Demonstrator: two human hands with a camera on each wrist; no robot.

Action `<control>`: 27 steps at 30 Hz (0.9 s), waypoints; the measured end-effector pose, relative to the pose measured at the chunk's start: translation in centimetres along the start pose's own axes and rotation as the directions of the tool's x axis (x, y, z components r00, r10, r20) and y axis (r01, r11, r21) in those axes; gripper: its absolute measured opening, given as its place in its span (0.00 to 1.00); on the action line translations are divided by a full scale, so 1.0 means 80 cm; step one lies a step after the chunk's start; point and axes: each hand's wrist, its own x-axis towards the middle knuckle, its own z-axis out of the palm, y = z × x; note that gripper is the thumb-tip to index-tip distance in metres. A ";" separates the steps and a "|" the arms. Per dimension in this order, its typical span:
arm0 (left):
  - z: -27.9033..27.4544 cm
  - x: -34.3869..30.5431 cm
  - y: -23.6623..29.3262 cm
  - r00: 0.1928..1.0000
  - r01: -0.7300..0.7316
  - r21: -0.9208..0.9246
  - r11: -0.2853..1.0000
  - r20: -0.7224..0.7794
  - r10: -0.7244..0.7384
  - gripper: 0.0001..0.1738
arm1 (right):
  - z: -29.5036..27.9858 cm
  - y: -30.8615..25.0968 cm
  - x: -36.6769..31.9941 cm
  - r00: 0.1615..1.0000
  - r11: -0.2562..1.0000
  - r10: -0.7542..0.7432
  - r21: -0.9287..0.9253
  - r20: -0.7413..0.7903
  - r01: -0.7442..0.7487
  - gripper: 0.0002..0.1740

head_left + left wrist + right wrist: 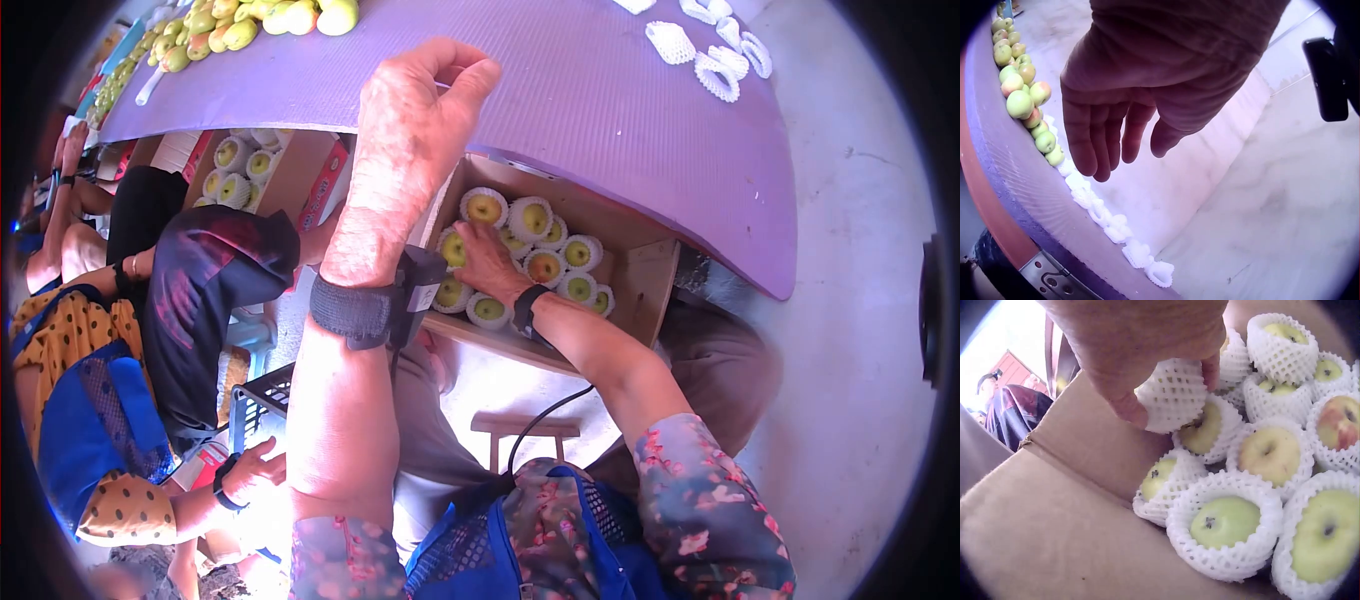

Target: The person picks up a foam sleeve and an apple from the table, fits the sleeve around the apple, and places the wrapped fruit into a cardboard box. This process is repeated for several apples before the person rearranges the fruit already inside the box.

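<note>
My right hand (487,262) reaches down into a cardboard box (642,275) at the table's edge. In the right wrist view its thumb and fingers grip an apple in a white foam net sleeve (1175,394), by the box's inner wall. Several more sleeved apples (1225,522), green to yellow with some red, sit packed beside it. My left hand (420,115) is raised over the near edge of the purple tabletop, fingers loosely bent and holding nothing. In the left wrist view, loose apples (1020,104) and foam sleeves (1116,230) lie in a row beyond that hand.
The purple-covered table (620,110) bears a pile of bare apples (240,35) at far left and spare foam net sleeves (670,42) at far right. Another box (305,165) of sleeved apples stands to the left, near a seated person. A black crate (240,412) is below.
</note>
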 end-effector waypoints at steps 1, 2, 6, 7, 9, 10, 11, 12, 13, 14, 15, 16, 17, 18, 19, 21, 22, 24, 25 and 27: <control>0.000 -0.001 0.001 1.000 -0.011 0.009 1.000 -0.001 0.011 0.14 | 0.004 0.001 0.002 1.000 0.999 -0.018 -0.036 -0.014 0.018 0.40; 0.000 -0.003 0.002 1.000 -0.025 0.020 0.999 -0.003 0.025 0.14 | 0.006 0.004 0.001 1.000 0.998 -0.025 -0.065 0.000 0.025 0.40; 0.002 -0.008 0.004 0.998 -0.048 0.051 0.998 0.029 0.047 0.14 | 0.005 0.005 -0.001 0.996 0.981 -0.091 -0.170 0.021 0.093 0.39; 0.002 -0.008 0.005 0.998 -0.051 0.064 0.997 0.036 0.049 0.14 | 0.002 0.003 -0.001 0.993 0.974 -0.116 -0.196 0.021 0.118 0.38; 0.003 -0.009 0.006 0.997 -0.063 0.088 0.994 0.045 0.059 0.14 | -0.005 0.003 0.000 0.988 0.959 -0.145 -0.238 0.044 0.152 0.38; 0.004 -0.009 0.006 0.997 -0.074 0.101 0.992 0.047 0.069 0.14 | -0.007 0.004 0.002 0.986 0.951 -0.161 -0.259 0.054 0.169 0.37; 0.005 -0.009 0.006 0.996 -0.085 0.115 0.990 0.048 0.080 0.14 | -0.006 0.007 0.003 0.984 0.944 -0.172 -0.277 0.044 0.178 0.37; 0.005 -0.010 0.008 0.995 -0.080 0.128 0.988 0.070 0.072 0.15 | -0.004 0.010 0.004 0.982 0.937 -0.185 -0.294 0.034 0.187 0.38; 0.005 -0.011 0.011 0.994 -0.075 0.142 0.987 0.092 0.062 0.16 | -0.002 0.012 0.005 0.980 0.930 -0.198 -0.312 0.025 0.196 0.38; 0.004 -0.012 0.013 0.992 -0.068 0.156 0.985 0.114 0.051 0.16 | 0.000 0.014 0.006 0.981 0.929 -0.193 -0.317 0.019 0.189 0.38; 0.004 -0.012 0.014 0.991 -0.072 0.162 0.984 0.122 0.052 0.16 | 0.002 0.015 0.007 0.982 0.930 -0.187 -0.321 0.014 0.181 0.38; 0.004 -0.013 0.014 0.990 -0.076 0.167 0.983 0.129 0.054 0.16 | 0.003 0.016 0.007 0.984 0.930 -0.179 -0.325 0.009 0.172 0.38; 0.005 -0.013 0.015 0.989 -0.080 0.171 0.982 0.137 0.057 0.16 | 0.004 0.017 0.008 0.985 0.937 -0.173 -0.308 -0.003 0.164 0.38; 0.006 -0.014 0.015 0.989 -0.083 0.187 0.979 0.139 0.058 0.16 | 0.005 0.019 0.009 0.986 0.944 -0.166 -0.290 -0.014 0.155 0.38; 0.006 -0.015 0.015 0.988 -0.086 0.203 0.975 0.140 0.059 0.15 | 0.006 0.021 0.010 0.987 0.951 -0.160 -0.273 -0.025 0.148 0.38; 0.008 -0.016 0.015 0.987 -0.105 0.231 0.967 0.142 0.073 0.14 | 0.008 0.021 0.009 0.991 0.956 -0.135 -0.265 -0.024 0.124 0.38; 0.008 -0.016 0.014 0.986 -0.120 0.241 0.963 0.143 0.087 0.14 | 0.008 0.020 0.009 0.992 0.959 -0.122 -0.260 -0.023 0.112 0.38; 0.010 -0.018 0.013 0.982 -0.147 0.264 0.953 0.151 0.109 0.13 | 0.009 0.019 0.010 0.995 0.962 -0.097 -0.260 -0.028 0.086 0.38; 0.010 -0.018 0.014 0.980 -0.159 0.276 0.948 0.158 0.118 0.13 | 0.009 0.019 0.010 0.996 0.963 -0.085 -0.260 -0.030 0.074 0.38; 0.011 -0.020 0.014 0.978 -0.168 0.295 0.941 0.167 0.122 0.13 | 0.011 0.019 0.012 0.996 0.967 -0.078 -0.247 -0.048 0.064 0.38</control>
